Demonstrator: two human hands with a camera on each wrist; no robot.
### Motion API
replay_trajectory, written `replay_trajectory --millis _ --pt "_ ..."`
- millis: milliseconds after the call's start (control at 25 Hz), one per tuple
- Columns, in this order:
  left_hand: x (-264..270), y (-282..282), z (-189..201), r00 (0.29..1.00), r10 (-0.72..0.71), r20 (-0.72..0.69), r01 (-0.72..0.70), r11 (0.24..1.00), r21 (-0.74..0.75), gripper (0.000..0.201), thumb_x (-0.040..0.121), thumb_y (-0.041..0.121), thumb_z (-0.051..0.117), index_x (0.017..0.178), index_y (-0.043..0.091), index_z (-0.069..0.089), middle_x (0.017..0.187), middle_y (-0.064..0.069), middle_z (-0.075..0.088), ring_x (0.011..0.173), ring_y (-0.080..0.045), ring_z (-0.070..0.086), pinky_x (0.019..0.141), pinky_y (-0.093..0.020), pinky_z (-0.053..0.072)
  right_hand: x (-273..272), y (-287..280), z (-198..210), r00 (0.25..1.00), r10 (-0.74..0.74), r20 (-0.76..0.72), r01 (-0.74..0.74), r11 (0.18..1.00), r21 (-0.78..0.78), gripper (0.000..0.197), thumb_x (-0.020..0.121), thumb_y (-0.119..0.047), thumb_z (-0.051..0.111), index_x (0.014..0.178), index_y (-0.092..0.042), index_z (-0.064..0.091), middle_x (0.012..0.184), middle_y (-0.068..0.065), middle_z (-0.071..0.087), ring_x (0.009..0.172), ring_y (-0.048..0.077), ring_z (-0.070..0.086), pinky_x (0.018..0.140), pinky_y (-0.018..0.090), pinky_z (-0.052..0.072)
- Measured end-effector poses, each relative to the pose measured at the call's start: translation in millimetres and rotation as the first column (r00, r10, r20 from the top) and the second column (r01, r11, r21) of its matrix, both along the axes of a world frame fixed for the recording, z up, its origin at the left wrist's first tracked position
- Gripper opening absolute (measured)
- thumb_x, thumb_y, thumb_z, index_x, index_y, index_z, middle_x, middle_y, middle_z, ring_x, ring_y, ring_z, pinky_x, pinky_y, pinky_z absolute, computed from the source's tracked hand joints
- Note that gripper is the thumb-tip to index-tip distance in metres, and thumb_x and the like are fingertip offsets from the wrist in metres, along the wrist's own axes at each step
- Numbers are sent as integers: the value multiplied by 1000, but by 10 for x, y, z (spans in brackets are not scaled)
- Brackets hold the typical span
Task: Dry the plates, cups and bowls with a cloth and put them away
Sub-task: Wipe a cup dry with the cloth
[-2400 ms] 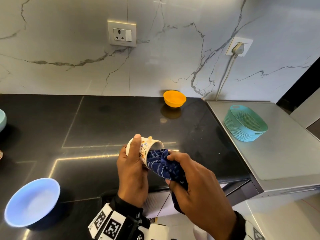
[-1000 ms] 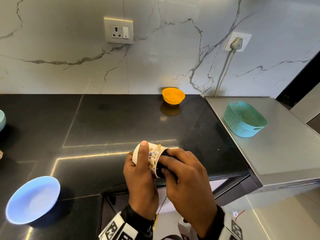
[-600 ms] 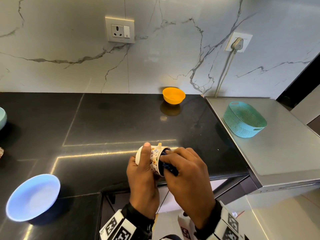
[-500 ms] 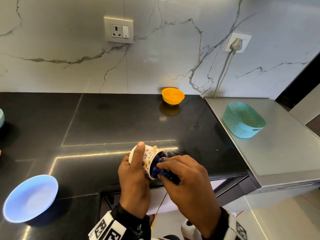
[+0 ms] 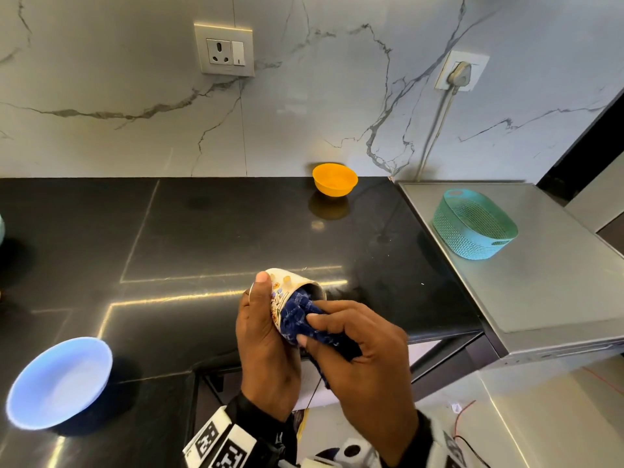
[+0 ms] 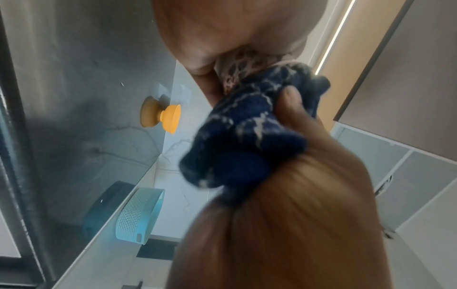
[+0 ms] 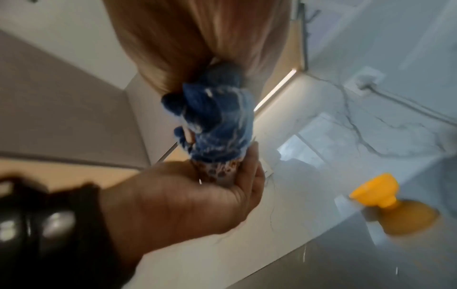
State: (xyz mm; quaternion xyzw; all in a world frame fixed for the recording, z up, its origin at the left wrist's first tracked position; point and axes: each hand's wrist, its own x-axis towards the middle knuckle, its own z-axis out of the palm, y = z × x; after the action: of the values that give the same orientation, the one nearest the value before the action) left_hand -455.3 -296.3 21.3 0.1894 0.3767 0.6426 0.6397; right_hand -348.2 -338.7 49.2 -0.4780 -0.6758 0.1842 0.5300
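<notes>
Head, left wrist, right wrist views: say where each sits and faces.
Head: looks down from above at counter; both hands show.
Left wrist: along left hand at cup and right hand.
Right wrist: along right hand at blue cloth.
All share cup, cloth and orange bowl.

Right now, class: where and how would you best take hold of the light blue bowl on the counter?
Pinch the light blue bowl at its rim, coming from above. It sits upright and open on the black counter, with nothing shown inside, so the rim is exposed all round.
</notes>
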Motion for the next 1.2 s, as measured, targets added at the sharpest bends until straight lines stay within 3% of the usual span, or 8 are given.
replay_trajectory --millis 160,280,440,600,760,880,1040,1200 --pt "59 23 69 999 14 -32 -12 998 69 59 80 51 74 112 6 54 105 -24 63 90 -32 63 83 -47 53 -73 108 -97 958 -224 179 177 953 248 10 80 -16 69 89 -14 66 100 -4 65 91 7 60 76 22 54" --pt "10 25 151 978 89 -190 -51 979 198 41 71 48 77 94 22 56 90 -8 69 80 -24 70 64 -30 57 -45 131 18 949 -220 224 201 974 108 9 80 -19 72 85 -13 69 91 -5 71 82 8 65 66 24 57" --pt "-145 47 283 972 53 -229 40 923 383 38 64 56 82 85 30 64 110 -8 69 88 -27 70 66 -30 58 49 44 313 983 3 -186 -67 938 -340 12 77 -10 79 81 -20 73 79 -7 74 73 8 70 65 22 56" --pt "-115 36 398 996 -75 -44 86 929 360 61 63 55 83 100 13 58 106 -13 67 85 -28 66 71 -39 55 42 -93 392 874 93 -478 -234 941 -244 16 70 -11 82 79 -14 70 78 -1 73 72 12 70 65 19 54" --pt "-78 11 386 949 -254 184 229 962 146 89 61 59 82 126 5 55 107 -17 60 88 -27 64 82 -39 51 35 -146 242 999 -1 32 -6 981 196 18 79 -12 77 93 -17 68 105 -7 70 96 10 66 80 24 54" --pt "-50 8 302 975 -202 90 196 978 73 79 79 55 69 127 -5 52 113 -26 63 96 -33 66 77 -36 54 169 19 98 907 -160 389 -23 905 425 14 79 -4 77 91 -9 73 111 1 70 101 18 61 88 28 51" --pt "19 33 317 986 -71 -148 90 989 121 57 77 46 69 113 4 55 100 -17 70 82 -26 68 64 -29 56 117 109 88 888 -245 389 104 931 349 15 76 -7 77 90 -9 73 103 0 72 95 16 62 83 22 52" --pt "-18 9 348 975 -9 -223 52 981 189 35 70 41 68 91 18 54 82 -5 70 71 -17 70 58 -24 55 45 24 224 976 -128 174 130 991 0 18 77 -14 74 92 -23 72 92 -19 71 87 -1 66 75 13 54"
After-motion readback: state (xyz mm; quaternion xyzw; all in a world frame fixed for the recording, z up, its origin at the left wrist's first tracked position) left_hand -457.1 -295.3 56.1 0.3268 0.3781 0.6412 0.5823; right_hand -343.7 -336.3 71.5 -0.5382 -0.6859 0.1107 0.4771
